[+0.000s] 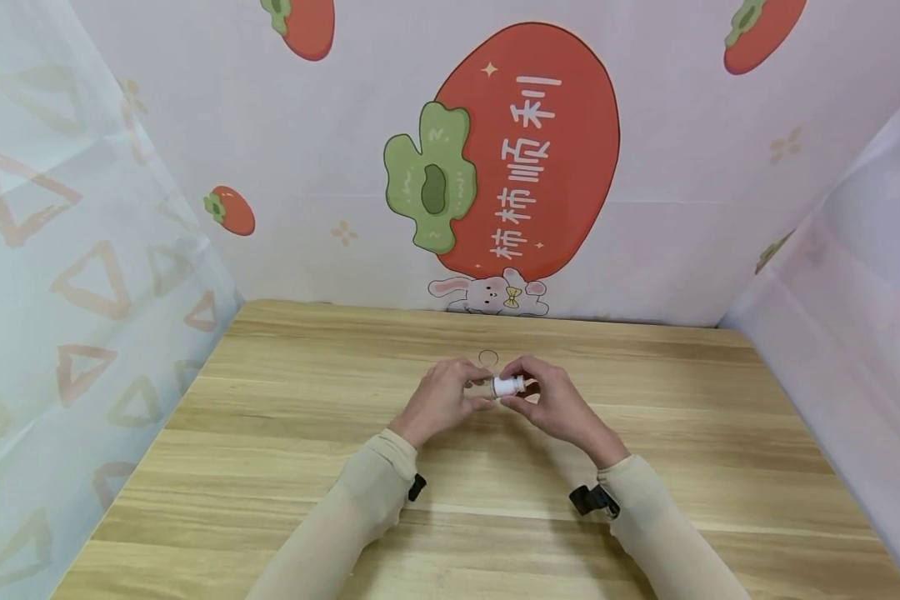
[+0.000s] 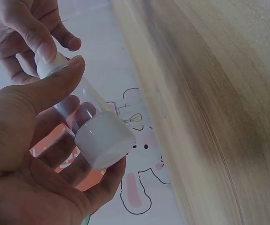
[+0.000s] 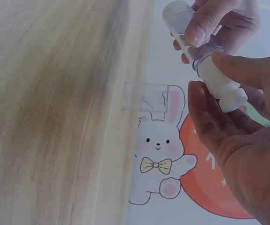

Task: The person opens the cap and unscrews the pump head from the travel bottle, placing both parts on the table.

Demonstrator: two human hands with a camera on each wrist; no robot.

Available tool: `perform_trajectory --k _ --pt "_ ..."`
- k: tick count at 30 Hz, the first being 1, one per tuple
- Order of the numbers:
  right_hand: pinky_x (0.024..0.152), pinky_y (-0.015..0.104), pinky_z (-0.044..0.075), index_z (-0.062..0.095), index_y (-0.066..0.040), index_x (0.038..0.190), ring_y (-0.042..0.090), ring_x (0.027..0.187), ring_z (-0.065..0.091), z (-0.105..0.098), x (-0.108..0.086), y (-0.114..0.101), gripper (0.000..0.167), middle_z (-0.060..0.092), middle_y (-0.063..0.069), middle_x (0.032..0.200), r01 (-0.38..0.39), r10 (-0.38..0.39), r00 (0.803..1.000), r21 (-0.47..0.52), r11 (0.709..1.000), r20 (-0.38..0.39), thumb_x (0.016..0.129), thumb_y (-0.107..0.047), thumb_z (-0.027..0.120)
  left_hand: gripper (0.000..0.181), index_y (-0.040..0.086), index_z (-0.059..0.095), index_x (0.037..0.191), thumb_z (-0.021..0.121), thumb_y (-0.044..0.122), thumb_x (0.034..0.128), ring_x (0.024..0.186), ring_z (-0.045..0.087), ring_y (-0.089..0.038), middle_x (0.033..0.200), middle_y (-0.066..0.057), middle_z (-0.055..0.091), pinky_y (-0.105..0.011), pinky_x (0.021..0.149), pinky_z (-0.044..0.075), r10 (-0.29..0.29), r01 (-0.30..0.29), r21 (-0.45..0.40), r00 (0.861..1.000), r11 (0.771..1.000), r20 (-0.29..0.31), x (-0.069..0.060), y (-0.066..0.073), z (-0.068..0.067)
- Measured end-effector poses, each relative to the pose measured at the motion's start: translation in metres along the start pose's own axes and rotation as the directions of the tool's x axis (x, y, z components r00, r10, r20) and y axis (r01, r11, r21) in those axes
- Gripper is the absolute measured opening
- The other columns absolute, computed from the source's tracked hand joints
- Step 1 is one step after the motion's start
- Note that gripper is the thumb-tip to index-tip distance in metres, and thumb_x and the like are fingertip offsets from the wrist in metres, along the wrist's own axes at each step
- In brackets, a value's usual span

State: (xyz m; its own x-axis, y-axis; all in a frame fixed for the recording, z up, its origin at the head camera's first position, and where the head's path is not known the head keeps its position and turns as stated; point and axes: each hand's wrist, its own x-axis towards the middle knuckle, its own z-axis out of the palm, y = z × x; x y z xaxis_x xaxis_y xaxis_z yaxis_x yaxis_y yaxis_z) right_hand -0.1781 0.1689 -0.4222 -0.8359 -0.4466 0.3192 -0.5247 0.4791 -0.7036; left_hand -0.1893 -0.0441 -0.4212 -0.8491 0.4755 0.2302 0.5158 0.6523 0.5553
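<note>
A slim pump bottle [image 1: 507, 386] with a clear body is held tilted between both hands above the table. My left hand [image 1: 441, 402] grips its clear tube, thumb on one side and fingers curled round the other. The white base [image 2: 104, 140] sticks out beyond that hand in the left wrist view. My right hand [image 1: 558, 404] pinches the white pump head [image 3: 216, 82] at the opposite end with thumb and fingers. A thin pale tube shows inside the clear body. Behind the hands, a clear cylindrical cap [image 3: 145, 97] stands on the table.
The wood-grain table [image 1: 285, 467] runs back to a printed cloth wall [image 1: 330, 133] with persimmon and rabbit drawings. More cloth hangs at the left [image 1: 82, 250] and right sides. Dark straps sit at both wrists.
</note>
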Motion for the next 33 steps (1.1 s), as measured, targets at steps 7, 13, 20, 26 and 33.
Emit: perform_trajectory --k 7,13,20,26,33 --pt "0.078 0.042 0.06 0.066 -0.006 0.11 0.02 0.093 0.064 -0.0015 -0.0001 -0.0043 0.028 0.068 0.005 0.106 0.015 -0.014 1.0 0.034 0.999 -0.016 0.087 -0.001 0.079 0.037 0.01 0.077 0.116 0.087 0.023 0.0824 0.087 0.063 -0.017 0.102 -0.002 0.073 -0.03 0.074 0.05 -0.006 0.007 -0.044 1.0 0.999 0.014 0.0008 -0.001 -0.0008" --pt "0.079 0.047 0.059 0.067 -0.007 0.109 0.022 0.094 0.065 -0.0018 0.0009 -0.0085 0.023 0.068 0.003 0.106 0.013 -0.012 1.0 0.056 0.998 -0.023 0.089 -0.001 0.077 0.034 0.01 0.078 0.112 0.088 0.02 0.0817 0.085 0.063 -0.019 0.1 -0.005 0.074 -0.029 0.072 0.05 -0.002 0.003 -0.078 1.0 0.997 0.018 0.0012 -0.0017 -0.0005" --pt "0.081 0.043 0.056 0.069 -0.008 0.108 0.017 0.095 0.065 0.0 0.0039 -0.0093 0.015 0.07 0.001 0.104 0.018 -0.015 0.999 0.061 0.998 -0.035 0.094 -0.003 0.072 0.032 0.009 0.079 0.11 0.089 0.017 0.0801 0.084 0.066 -0.023 0.099 -0.008 0.075 -0.029 0.071 0.05 0.006 -0.004 -0.113 1.0 0.994 0.016 0.0012 -0.0025 0.0013" --pt "0.079 0.044 0.056 0.069 -0.008 0.107 0.017 0.094 0.066 0.0019 0.0047 -0.0092 0.017 0.071 0.001 0.102 0.036 -0.034 0.998 0.045 0.998 -0.045 0.095 0.003 0.067 0.034 0.008 0.079 0.111 0.089 0.019 0.0803 0.087 0.067 -0.026 0.102 -0.008 0.075 -0.032 0.072 0.051 -0.009 0.012 -0.143 1.0 0.99 0.028 0.0001 -0.0039 0.0042" --pt "0.083 0.048 0.057 0.067 -0.005 0.113 0.023 0.1 0.066 0.0025 0.0042 -0.0084 0.023 0.07 0.006 0.107 0.044 -0.042 0.998 0.035 0.998 -0.049 0.092 0.005 0.069 0.033 0.008 0.079 0.111 0.088 0.019 0.0811 0.089 0.067 -0.027 0.103 -0.009 0.075 -0.032 0.074 0.052 -0.008 0.012 -0.142 0.999 0.99 0.035 -0.0002 -0.0054 0.0051"
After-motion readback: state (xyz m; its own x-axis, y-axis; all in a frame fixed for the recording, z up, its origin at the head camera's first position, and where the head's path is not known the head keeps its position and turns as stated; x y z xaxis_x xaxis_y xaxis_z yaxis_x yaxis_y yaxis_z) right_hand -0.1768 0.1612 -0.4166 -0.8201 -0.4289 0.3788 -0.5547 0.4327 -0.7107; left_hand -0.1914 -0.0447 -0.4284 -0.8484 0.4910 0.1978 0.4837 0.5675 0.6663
